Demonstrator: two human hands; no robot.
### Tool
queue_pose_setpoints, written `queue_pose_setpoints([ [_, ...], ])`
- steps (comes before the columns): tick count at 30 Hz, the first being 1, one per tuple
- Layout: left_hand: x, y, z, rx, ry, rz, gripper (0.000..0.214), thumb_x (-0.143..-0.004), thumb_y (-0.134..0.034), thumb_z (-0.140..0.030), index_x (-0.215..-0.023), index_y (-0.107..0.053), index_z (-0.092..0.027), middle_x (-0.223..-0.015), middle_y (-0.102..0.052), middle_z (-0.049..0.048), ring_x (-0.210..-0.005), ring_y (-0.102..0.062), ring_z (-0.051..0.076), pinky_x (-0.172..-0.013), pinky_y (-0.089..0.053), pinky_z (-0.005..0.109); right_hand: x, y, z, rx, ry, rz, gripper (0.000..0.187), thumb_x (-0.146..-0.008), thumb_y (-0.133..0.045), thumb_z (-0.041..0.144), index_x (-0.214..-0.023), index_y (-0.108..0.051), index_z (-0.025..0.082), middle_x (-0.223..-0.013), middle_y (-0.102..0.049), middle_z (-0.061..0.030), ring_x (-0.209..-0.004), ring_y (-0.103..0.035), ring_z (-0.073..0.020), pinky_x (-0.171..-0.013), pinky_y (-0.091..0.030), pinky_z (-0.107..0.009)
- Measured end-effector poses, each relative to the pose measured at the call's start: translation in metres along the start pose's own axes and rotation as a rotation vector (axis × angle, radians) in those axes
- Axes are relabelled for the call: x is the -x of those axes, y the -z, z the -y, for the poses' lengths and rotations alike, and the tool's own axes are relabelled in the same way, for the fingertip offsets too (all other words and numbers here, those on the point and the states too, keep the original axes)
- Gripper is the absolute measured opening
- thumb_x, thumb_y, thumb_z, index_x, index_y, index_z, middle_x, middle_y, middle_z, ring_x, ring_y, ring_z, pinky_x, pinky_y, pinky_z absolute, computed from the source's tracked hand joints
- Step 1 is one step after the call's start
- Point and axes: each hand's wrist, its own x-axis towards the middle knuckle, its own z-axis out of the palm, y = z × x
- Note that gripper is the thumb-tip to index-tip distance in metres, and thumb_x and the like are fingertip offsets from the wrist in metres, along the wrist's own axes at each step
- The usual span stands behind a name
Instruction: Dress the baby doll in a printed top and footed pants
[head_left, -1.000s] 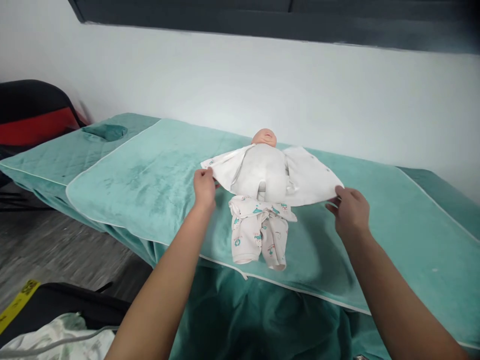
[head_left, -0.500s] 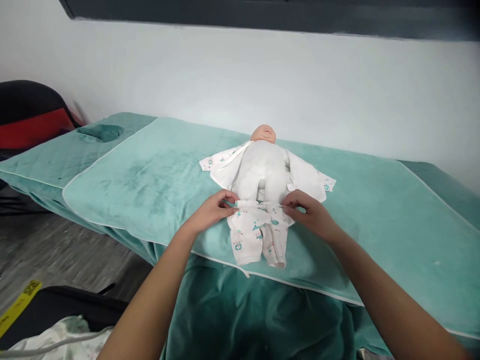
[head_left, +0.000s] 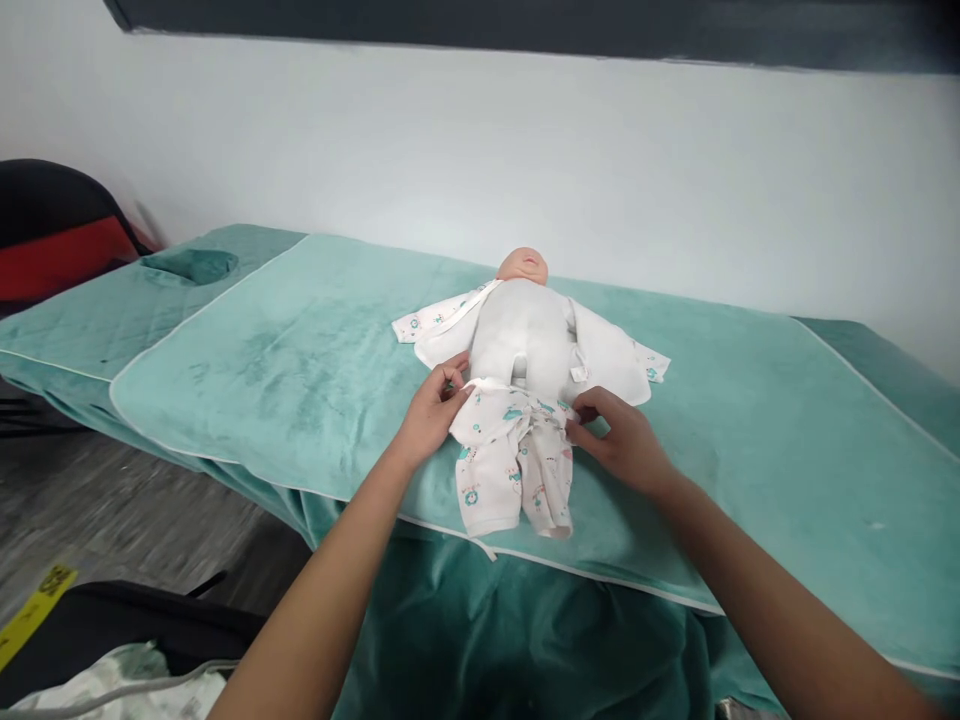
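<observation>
A baby doll (head_left: 519, 320) with a grey-white cloth body lies on its back, its head toward the wall. Its printed white baby shirt (head_left: 611, 355) is spread open, the sleeves out to both sides. Small printed baby pants (head_left: 491, 480) cover the lower legs. At the left of the waistband, my left hand (head_left: 435, 405) is closed, pinching the cloth beside the doll's thigh. My right hand (head_left: 619, 435) pinches the waistband's right side with thumb and fingers. The doll's feet are hidden inside the pants.
Under the doll is a green velvet-covered massage bed (head_left: 300, 340) with a face hole (head_left: 191, 265) at its left end. A white wall (head_left: 480, 150) stands behind. A black and red chair (head_left: 60, 240) is at left; a dark seat with printed cloth (head_left: 127, 680) is at lower left.
My left hand has moved up and slightly inward, pulling the left side of the waistband higher on the leg. My right hand keeps its pinch and has shifted little.
</observation>
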Motion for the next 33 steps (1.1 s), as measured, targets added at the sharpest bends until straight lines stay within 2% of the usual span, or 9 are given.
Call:
queue_pose_setpoints([
  [5,-0.009,-0.012,0.014,0.118,-0.005,-0.086,0.026,-0.089,-0.066,-0.037,-0.084,-0.046,-0.021,-0.15,-0.052,0.0154,-0.131,-0.055,0.025,-0.106,-0.042,0.044,-0.001,-0.001,0.006,-0.102,-0.01,-0.057,0.014,-0.088,-0.061,0.038,-0.089,-0.058,0.024,-0.089,-0.063,-0.002,-0.081,-0.059,-0.0195,-0.076,-0.048,-0.034],
  [8,-0.008,-0.012,0.018,0.115,0.01,-0.095,0.028,-0.087,-0.067,-0.039,-0.084,-0.047,-0.021,-0.151,-0.052,0.0141,-0.129,-0.057,0.024,-0.103,-0.044,0.042,-0.004,0.004,0.003,-0.294,-0.043,0.092,0.019,-0.087,-0.063,0.041,-0.088,-0.056,0.024,-0.096,-0.062,-0.0022,-0.081,-0.058,-0.0182,-0.075,-0.05,-0.033],
  [11,-0.005,-0.011,0.02,0.091,0.023,-0.107,0.027,-0.088,-0.066,-0.04,-0.085,-0.046,-0.021,-0.151,-0.052,0.0131,-0.129,-0.056,0.024,-0.101,-0.044,0.04,-0.008,0.011,-0.002,-0.285,0.047,0.206,0.022,-0.085,-0.067,0.043,-0.082,-0.056,0.024,-0.106,-0.061,-0.005,-0.091,-0.06,-0.0208,-0.079,-0.052,-0.035],
  [15,-0.006,-0.013,0.017,0.098,0.028,-0.113,0.025,-0.088,-0.064,-0.038,-0.085,-0.044,-0.023,-0.154,-0.049,0.0121,-0.134,-0.053,0.025,-0.1,-0.044,0.039,-0.02,0.011,-0.009,-0.162,0.158,0.007,0.017,-0.09,-0.061,0.038,-0.082,-0.056,0.024,-0.124,-0.06,-0.0092,-0.119,-0.057,-0.0261,-0.102,-0.045,-0.045],
  [19,-0.017,-0.019,0.01,0.097,0.05,-0.089,0.025,-0.089,-0.062,-0.037,-0.085,-0.042,-0.024,-0.149,-0.054,0.0101,-0.126,-0.057,0.022,-0.094,-0.046,0.034,-0.043,-0.004,-0.013,-0.26,0.046,-0.18,0.025,-0.091,-0.058,0.043,-0.078,-0.049,0.024,-0.139,-0.057,-0.0114,-0.128,-0.054,-0.0256,-0.103,-0.045,-0.044],
  [22,-0.036,-0.02,0.004,-0.014,0.037,-0.166,0.021,-0.091,-0.058,-0.034,-0.084,-0.041,-0.024,-0.114,-0.069,0.0056,-0.1,-0.062,0.018,-0.082,-0.045,0.028,-0.065,-0.012,-0.016,-0.308,-0.118,-0.258,0.025,-0.088,-0.059,0.045,-0.08,-0.048,0.024,-0.125,-0.066,-0.0083,-0.109,-0.062,-0.0221,-0.091,-0.049,-0.038],
  [25,-0.063,-0.016,0.0,-0.205,0.046,-0.281,0.018,-0.092,-0.057,-0.03,-0.083,-0.042,-0.024,-0.076,-0.057,-0.0033,-0.075,-0.054,0.014,-0.071,-0.041,0.025,-0.091,-0.009,-0.022,-0.238,-0.199,-0.344,0.024,-0.085,-0.061,0.045,-0.082,-0.05,0.025,-0.082,-0.066,0.0011,-0.074,-0.058,-0.0173,-0.071,-0.047,-0.032],
  [28,-0.09,-0.013,0.005,-0.276,0.066,-0.32,0.016,-0.093,-0.056,-0.029,-0.085,-0.042,-0.024,-0.066,-0.045,-0.0068,-0.064,-0.045,0.013,-0.065,-0.036,0.025,-0.119,-0.007,-0.03,-0.252,-0.26,-0.378,0.026,-0.084,-0.062,0.049,-0.083,-0.049,0.026,-0.06,-0.05,0.0063,-0.057,-0.046,-0.0153,-0.056,-0.039,-0.029],
  [33,-0.108,-0.013,0.026,-0.275,0.069,-0.288,0.015,-0.094,-0.055,-0.031,-0.088,-0.043,-0.024,-0.069,-0.045,-0.0064,-0.066,-0.046,0.012,-0.067,-0.039,0.025,-0.139,-0.025,-0.04,-0.417,-0.306,-0.381,0.036,-0.081,-0.065,0.058,-0.082,-0.051,0.025,-0.063,-0.053,0.0042,-0.06,-0.049,-0.0162,-0.056,-0.041,-0.029],
])
